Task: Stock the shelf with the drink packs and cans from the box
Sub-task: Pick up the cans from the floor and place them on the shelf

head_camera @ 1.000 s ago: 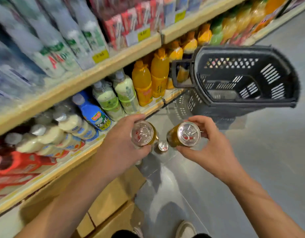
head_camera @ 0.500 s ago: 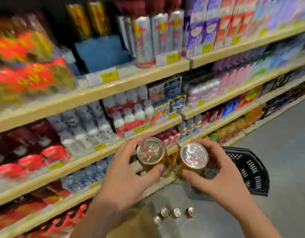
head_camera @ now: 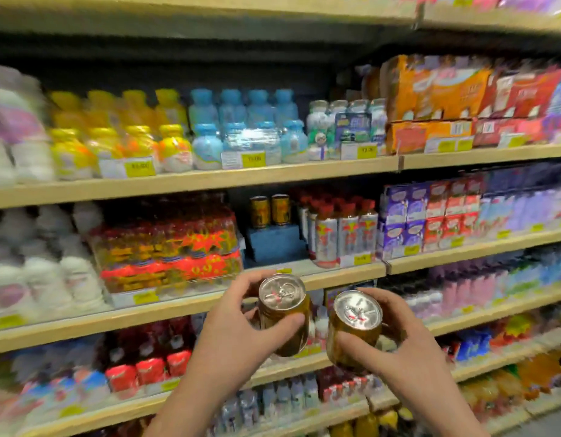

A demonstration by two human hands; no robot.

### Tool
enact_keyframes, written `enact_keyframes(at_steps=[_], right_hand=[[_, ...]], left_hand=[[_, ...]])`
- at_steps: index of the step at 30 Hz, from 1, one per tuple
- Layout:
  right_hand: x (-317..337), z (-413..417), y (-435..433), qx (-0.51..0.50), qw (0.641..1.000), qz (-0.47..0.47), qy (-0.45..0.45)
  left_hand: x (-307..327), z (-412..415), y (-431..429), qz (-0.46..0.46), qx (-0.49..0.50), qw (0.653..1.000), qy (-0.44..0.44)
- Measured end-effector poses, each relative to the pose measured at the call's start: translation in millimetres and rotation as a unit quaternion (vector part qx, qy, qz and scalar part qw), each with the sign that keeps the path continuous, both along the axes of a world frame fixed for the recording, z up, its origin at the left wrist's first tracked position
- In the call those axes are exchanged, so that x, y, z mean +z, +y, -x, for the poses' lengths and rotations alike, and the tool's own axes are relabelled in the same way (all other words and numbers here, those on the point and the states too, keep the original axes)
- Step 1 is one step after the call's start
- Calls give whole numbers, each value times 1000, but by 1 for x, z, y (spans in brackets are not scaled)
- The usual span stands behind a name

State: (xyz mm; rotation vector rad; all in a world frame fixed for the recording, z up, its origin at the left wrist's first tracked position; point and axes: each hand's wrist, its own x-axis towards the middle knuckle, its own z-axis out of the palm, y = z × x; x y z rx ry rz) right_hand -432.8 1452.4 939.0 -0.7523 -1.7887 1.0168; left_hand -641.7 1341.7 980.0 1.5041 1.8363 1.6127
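Shop aisle, tiered shelving with pale wood-look shelf edges (head_camera: 209, 181), yellow price tags along the fronts. Whole view motion-blurred, labels unreadable.

Upper tier: yellow-capped bottles (head_camera: 121, 134) left, blue-capped bottles (head_camera: 244, 130) centre, orange and red wrapped packs (head_camera: 462, 89) right.
Middle tier: shrink-wrapped red and gold multipack (head_camera: 168, 247) left of a gap; in the gap a blue box (head_camera: 274, 242) with two gold cans (head_camera: 269, 211) upright on top, far back. Just right of that, tall silver-and-red bottles (head_camera: 342, 234), then purple and red cartons (head_camera: 430, 212).
Lower tiers: small bottles and packs, too blurred to identify.

Near, centre: two hands up in front of the middle shelf's front edge, nothing between them and the gap.
Left hand (head_camera: 231, 335) wrapped round left can (head_camera: 283, 313), thumb across the near side, fingers curled behind; firm hold.
Right hand (head_camera: 399, 345) clasped round right can (head_camera: 354, 329), thumb on the near side, fingers behind the far side.
Both cans gold-bodied, cylindrical, shiny silver pull-tab tops tilted toward camera. Side by side, close, contact between them unclear.
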Motion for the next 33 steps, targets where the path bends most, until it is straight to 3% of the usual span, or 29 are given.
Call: enact_keyframes(at_steps=[11,21,26,33], right_hand=[[14,57,31,24,999,-17,-18],[20,101,77,0,999,-43,-25],[22,107,102,15,998,-43,-36],[22,99,135,33,998,-42,-24]], left_hand=[[-8,60,25,-5,41,999,19],[1,126,147,31,108,990,81],[-10,128,210,82,154,976,127],[-31,137,259,168,215,954,124]])
